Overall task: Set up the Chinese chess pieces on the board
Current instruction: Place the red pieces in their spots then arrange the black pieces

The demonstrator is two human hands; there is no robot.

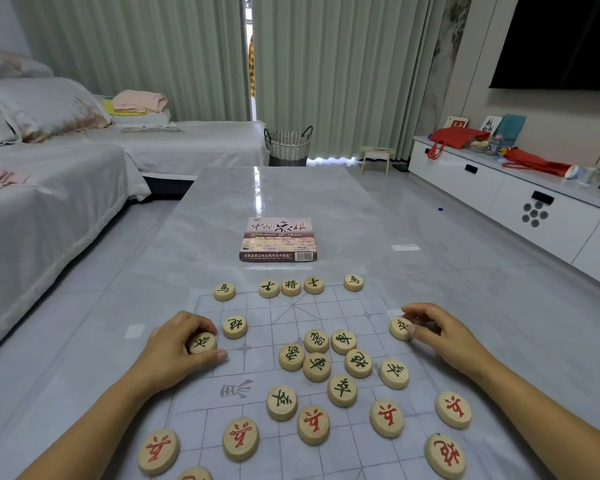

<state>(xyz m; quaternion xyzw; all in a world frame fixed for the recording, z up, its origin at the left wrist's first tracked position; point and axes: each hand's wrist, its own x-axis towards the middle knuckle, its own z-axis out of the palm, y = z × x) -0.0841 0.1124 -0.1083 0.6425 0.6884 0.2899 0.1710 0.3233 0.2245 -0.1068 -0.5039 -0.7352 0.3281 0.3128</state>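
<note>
Each hand's grip is clamped on a green soldier piece: left hand [184, 344] at the board's [326, 313] left edge, right hand [440, 336] at its right edge (the loose green cluster [326, 355] lies between, slightly nearer the right).

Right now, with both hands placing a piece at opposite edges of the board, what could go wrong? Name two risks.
1. The left hand and right hand reach over the thin board sheet; dragging could shift it and the placed back-row pieces.
2. A forearm may knock the loose cluster of green pieces mid-board.
</note>
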